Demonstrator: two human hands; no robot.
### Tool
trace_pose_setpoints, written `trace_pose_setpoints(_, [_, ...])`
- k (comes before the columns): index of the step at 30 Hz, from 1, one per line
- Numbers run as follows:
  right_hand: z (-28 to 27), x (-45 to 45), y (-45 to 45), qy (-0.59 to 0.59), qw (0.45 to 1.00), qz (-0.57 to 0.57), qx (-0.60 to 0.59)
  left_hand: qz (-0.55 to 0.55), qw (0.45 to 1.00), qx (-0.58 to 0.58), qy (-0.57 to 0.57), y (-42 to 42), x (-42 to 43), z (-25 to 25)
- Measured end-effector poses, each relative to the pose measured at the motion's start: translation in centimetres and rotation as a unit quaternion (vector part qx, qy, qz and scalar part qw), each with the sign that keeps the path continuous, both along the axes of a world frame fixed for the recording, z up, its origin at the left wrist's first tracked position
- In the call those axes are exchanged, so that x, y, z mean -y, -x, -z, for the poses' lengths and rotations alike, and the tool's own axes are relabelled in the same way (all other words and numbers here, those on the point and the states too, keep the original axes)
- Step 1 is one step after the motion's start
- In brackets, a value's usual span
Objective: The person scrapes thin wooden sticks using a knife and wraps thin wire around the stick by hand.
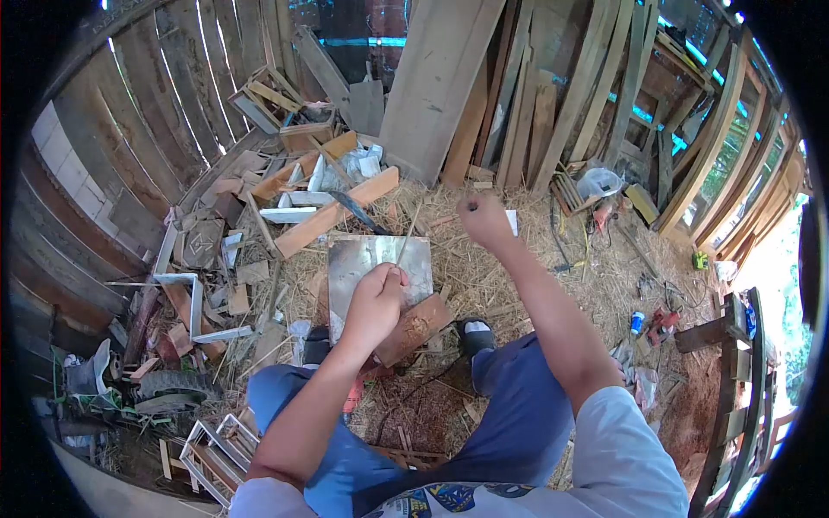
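My left hand is closed around a thin light strip that points up and away from me, above a square metal-looking plate. Just right of that hand, a reddish-brown wood block lies at the plate's lower right corner. Raised to the right and farther forward, my right hand is curled into a fist over the straw-covered floor. Whatever it may hold is too small to make out. A small white piece shows beside it.
Scrap wood and a white frame lie at the left. Tall boards lean against the back wall. A blue can and a red tool are on the floor at the right, near a wooden rack.
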State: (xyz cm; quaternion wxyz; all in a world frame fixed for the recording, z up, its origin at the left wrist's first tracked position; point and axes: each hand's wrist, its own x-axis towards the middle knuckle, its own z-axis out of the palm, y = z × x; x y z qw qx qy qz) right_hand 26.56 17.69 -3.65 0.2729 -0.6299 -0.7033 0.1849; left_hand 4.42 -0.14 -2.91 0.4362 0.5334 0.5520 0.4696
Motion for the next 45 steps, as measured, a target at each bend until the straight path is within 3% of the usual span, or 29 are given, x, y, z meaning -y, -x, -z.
trace_pose_setpoints(2, [0.7, 0.8, 1.0, 0.014, 0.999, -0.043, 0.008, 0.013, 0.999, 0.035, 0.028, 0.3, -0.5, 0.6])
trace_pose_setpoints(4, [-1.3, 3.9, 3.5, 0.045, 0.983, -0.142, 0.105, 0.039, 0.989, 0.109, 0.087, 0.1, -0.2, -0.6])
trace_pose_setpoints(8, [-2.9, 5.9, 5.5, 0.054, 0.970, -0.199, 0.127, 0.036, 0.990, 0.123, 0.061, -0.1, -0.2, -0.7])
trace_pose_setpoints(11, [-3.0, 6.2, 5.7, 0.027, 0.968, -0.218, 0.121, 0.053, 0.974, 0.192, 0.106, -0.2, 0.1, -1.8])
trace_pose_setpoints(17, [-3.3, 6.0, 5.1, 0.028, 0.967, -0.197, 0.161, 0.069, 0.976, 0.184, 0.097, -0.7, 0.5, -1.9])
trace_pose_setpoints(23, [-2.5, 3.2, 4.1, -0.026, 0.979, -0.131, 0.152, 0.058, 0.941, 0.289, 0.166, -0.4, 0.7, -3.4])
trace_pose_setpoints(25, [-2.5, 0.9, 1.7, -0.021, 0.997, 0.010, 0.076, 0.084, 0.925, 0.320, 0.189, -0.7, 1.6, -4.4])
trace_pose_setpoints(28, [-2.7, -0.1, -1.3, 0.003, 0.997, 0.045, 0.070, 0.110, 0.918, 0.319, 0.207, -0.8, 2.3, -5.5])
trace_pose_setpoints(32, [-3.2, 1.9, -1.0, 0.018, 0.999, 0.029, 0.016, 0.119, 0.911, 0.337, 0.204, 0.8, 1.1, -3.2])
trace_pose_setpoints(35, [-2.4, 3.0, 0.9, 0.033, 0.999, -0.035, 0.021, 0.111, 0.908, 0.339, 0.220, 0.7, 0.8, -3.5])
trace_pose_setpoints(37, [-2.2, 3.9, 2.3, -0.007, 0.982, -0.150, 0.111, 0.098, 0.912, 0.330, 0.223, 0.7, 0.5, -3.4])
trace_pose_setpoints(39, [-1.9, 5.2, 3.8, -0.007, 0.980, -0.165, 0.107, 0.087, 0.916, 0.319, 0.229, 0.8, 0.4, -3.3])
trace_pose_setpoints(45, [-2.9, 6.5, 5.6, 0.043, 0.976, -0.174, 0.125, 0.062, 0.979, 0.152, 0.119, -0.1, -0.6, -2.2])
